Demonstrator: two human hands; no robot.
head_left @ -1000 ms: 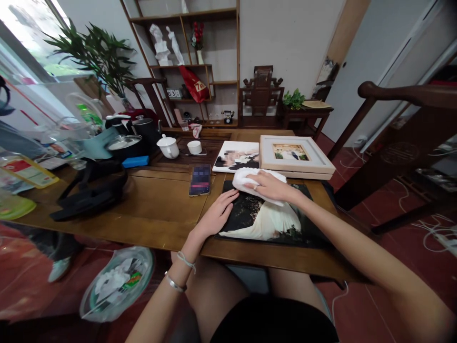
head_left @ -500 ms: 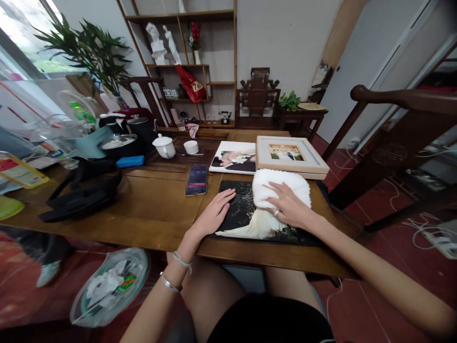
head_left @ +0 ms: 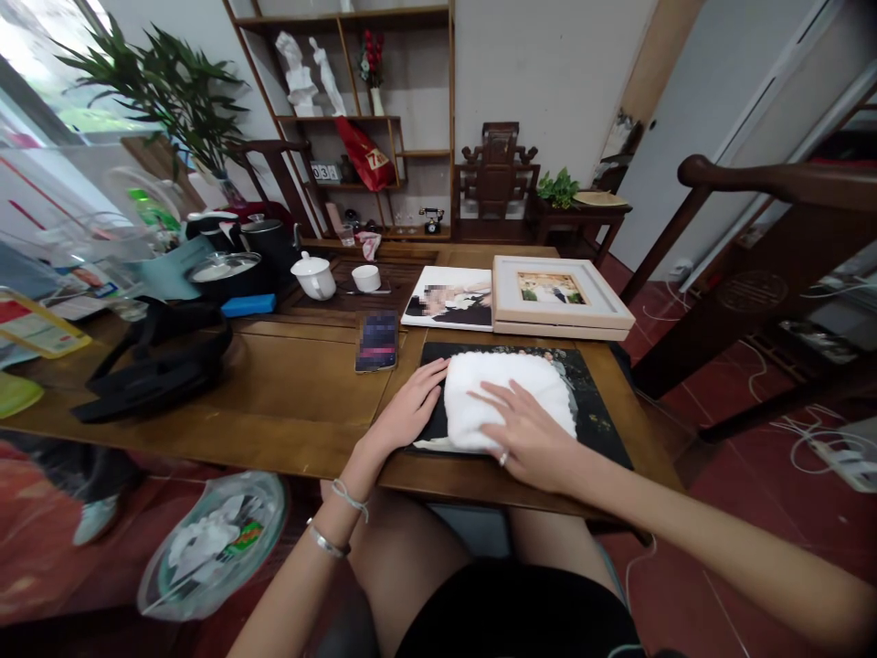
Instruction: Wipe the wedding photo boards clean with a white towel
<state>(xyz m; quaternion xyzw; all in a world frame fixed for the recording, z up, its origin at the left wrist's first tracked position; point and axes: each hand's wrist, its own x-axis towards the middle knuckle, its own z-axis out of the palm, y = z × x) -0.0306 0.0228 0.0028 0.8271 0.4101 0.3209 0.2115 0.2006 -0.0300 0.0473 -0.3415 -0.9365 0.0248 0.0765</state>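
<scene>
A dark photo print lies flat at the near edge of the wooden table. A white cloth is spread over its left and middle part. My right hand lies flat on the cloth's near edge, fingers stretched out and pressing it down. My left hand rests on the print's left edge, fingers extended, holding it in place.
Behind the print lie a white framed photo, an unframed photo and a phone. A teapot, cup, kettles and a black bag crowd the left. A bin stands on the floor at left; a dark wooden chair at right.
My right hand has drawn the white cloth from the print's far edge toward me, spreading it flatter. My left hand has stayed on the print's left edge.
</scene>
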